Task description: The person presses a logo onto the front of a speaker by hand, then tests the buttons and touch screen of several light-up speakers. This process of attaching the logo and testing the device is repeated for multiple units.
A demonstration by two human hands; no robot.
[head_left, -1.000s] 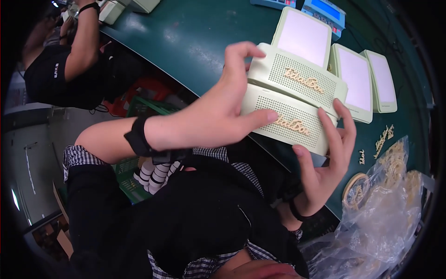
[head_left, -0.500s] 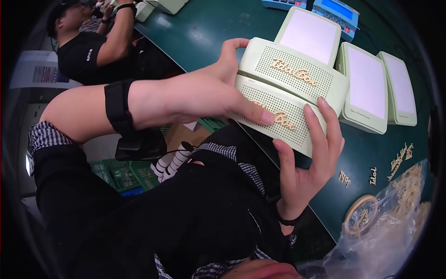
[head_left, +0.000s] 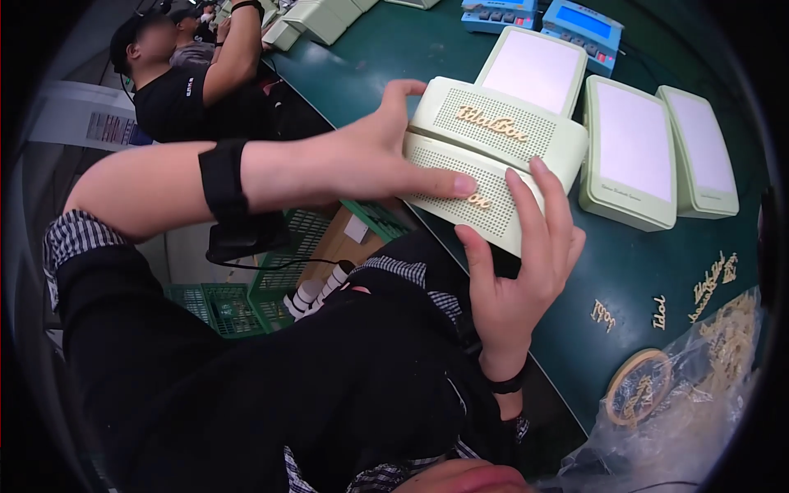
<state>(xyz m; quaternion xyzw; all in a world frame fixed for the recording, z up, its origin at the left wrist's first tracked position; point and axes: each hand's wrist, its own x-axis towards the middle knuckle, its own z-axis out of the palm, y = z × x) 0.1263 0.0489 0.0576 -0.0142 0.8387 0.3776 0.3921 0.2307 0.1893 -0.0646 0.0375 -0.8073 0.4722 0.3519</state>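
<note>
Two pale green speaker boxes lie side by side at the table's near edge, each with a perforated grille face. Raised wooden lettering sits on the far speaker box (head_left: 493, 123) and on the near speaker box (head_left: 448, 205). My left hand (head_left: 390, 156) is closed around their left end, its thumb pressed on the near box's lettering and hiding part of it. The other left fingers mostly disappear behind the far box. At the right end, my right hand (head_left: 530, 255) has its fingers spread, two fingertips against the grille faces and the thumb apart near the lower edge.
More pale green boxes with white faces (head_left: 629, 144) stand beyond and to the right. Blue devices (head_left: 579, 29) are at the back. Loose wooden lettering (head_left: 659, 312), a wooden ring (head_left: 637, 386) and a plastic bag (head_left: 699, 386) lie right. A co-worker (head_left: 173, 90) sits left; green crates (head_left: 271, 283) are below.
The view has shifted slightly, so both hands and the speaker boxes appear farther left. My left thumb now covers more of the near box's lettering.
</note>
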